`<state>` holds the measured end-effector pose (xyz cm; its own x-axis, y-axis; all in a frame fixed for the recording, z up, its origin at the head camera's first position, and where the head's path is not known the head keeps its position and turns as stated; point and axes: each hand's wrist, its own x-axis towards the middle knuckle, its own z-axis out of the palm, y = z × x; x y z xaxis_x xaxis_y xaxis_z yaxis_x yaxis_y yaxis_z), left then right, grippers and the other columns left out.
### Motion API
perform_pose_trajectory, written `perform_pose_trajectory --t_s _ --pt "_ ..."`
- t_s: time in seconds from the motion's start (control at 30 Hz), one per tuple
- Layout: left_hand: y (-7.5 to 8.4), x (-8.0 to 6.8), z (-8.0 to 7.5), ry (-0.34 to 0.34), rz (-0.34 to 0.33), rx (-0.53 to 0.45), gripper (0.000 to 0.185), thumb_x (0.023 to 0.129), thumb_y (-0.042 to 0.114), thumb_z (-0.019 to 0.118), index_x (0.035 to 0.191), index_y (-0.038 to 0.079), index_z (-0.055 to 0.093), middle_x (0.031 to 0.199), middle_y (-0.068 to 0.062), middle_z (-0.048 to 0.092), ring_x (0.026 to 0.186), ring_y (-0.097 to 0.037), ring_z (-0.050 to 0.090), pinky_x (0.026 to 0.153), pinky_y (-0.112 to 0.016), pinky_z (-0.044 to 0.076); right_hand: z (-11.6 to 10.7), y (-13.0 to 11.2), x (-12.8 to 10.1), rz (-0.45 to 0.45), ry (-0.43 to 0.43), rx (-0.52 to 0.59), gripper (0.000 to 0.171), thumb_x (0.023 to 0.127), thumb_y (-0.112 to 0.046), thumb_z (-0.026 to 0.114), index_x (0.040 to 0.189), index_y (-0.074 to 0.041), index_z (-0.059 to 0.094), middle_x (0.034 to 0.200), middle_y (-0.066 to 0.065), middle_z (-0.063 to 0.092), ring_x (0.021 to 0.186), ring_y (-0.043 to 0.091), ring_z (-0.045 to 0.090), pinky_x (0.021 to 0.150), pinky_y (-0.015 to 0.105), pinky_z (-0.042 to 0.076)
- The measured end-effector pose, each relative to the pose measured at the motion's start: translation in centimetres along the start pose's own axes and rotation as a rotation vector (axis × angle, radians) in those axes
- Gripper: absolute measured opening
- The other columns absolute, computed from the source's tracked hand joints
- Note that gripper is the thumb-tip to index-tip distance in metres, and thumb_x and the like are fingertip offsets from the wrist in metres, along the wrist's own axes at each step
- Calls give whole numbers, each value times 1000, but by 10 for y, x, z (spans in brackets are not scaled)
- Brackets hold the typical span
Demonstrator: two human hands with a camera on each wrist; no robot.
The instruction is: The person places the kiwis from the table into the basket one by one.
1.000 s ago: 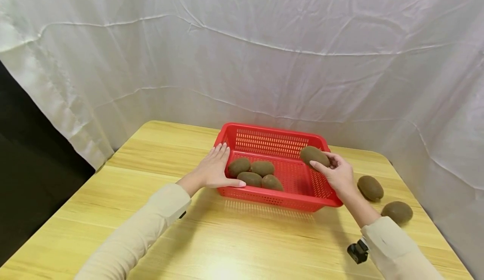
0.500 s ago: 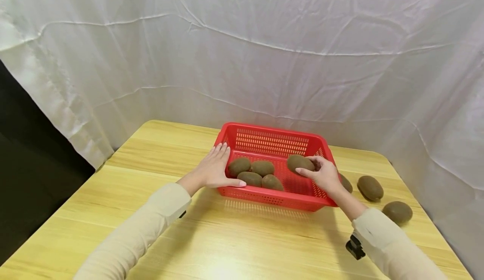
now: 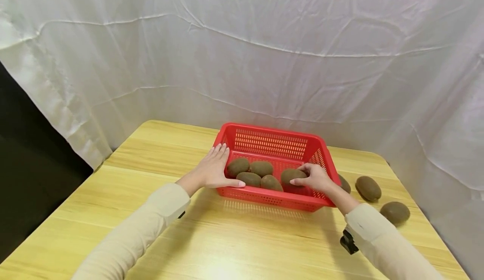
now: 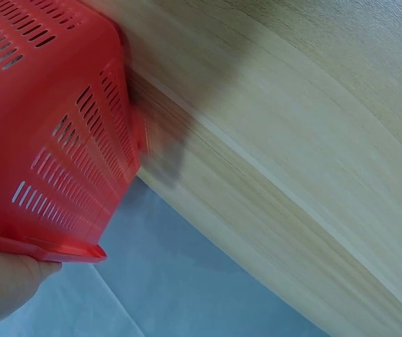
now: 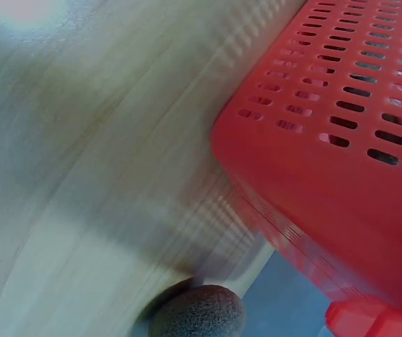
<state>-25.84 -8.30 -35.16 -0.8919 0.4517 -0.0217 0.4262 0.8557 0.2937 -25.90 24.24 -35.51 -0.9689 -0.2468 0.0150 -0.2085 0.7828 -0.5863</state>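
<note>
A red perforated basket (image 3: 277, 143) stands on the wooden table and holds several brown kiwis (image 3: 249, 168). My right hand (image 3: 311, 179) reaches into it from the right and grips one kiwi (image 3: 291, 175) low inside, beside the others. My left hand (image 3: 213, 170) rests flat against the basket's left rim, its thumb along the front edge. The left wrist view shows the basket wall (image 4: 39, 140) close up with a bit of the hand at the lower left. The right wrist view shows the basket corner (image 5: 327, 147) and a kiwi (image 5: 201, 312) on the table.
Three more kiwis lie on the table right of the basket: one partly behind it (image 3: 343, 183), one further right (image 3: 368, 188), one nearer the table's right edge (image 3: 395, 212). White cloth hangs behind and to the right. A dark gap lies left of the table.
My right hand has carried the kiwi from above the basket's right rim leftward and down into the basket. The left hand has stayed on the left rim.
</note>
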Motion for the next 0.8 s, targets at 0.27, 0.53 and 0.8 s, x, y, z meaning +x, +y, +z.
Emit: perform_pose_trajectory --t_s 0.27,0.53,0.8 --pt "0 1 2 6 3 9 119 71 79 50 148 -1 7 155 -19 0 145 -32 -2 118 -42 5 2 -1 0 3 -78 -32 41 75 -25 77 102 3 63 93 13 67 79 18 59 71 31 50" --pt "1 1 2 -3 -4 6 120 70 80 49 148 -1 8 155 -19 0 145 -32 -1 118 -43 5 -2 -1 -2 13 -89 -1 39 80 -23 73 104 6 62 100 18 67 92 25 62 81 40 52" --pt "0 0 1 13 1 7 120 71 79 50 147 -3 8 155 -21 2 145 -33 0 118 -44 6 -23 -7 -5 -50 160 58 29 85 -18 68 102 5 64 97 20 68 86 24 64 70 22 51"
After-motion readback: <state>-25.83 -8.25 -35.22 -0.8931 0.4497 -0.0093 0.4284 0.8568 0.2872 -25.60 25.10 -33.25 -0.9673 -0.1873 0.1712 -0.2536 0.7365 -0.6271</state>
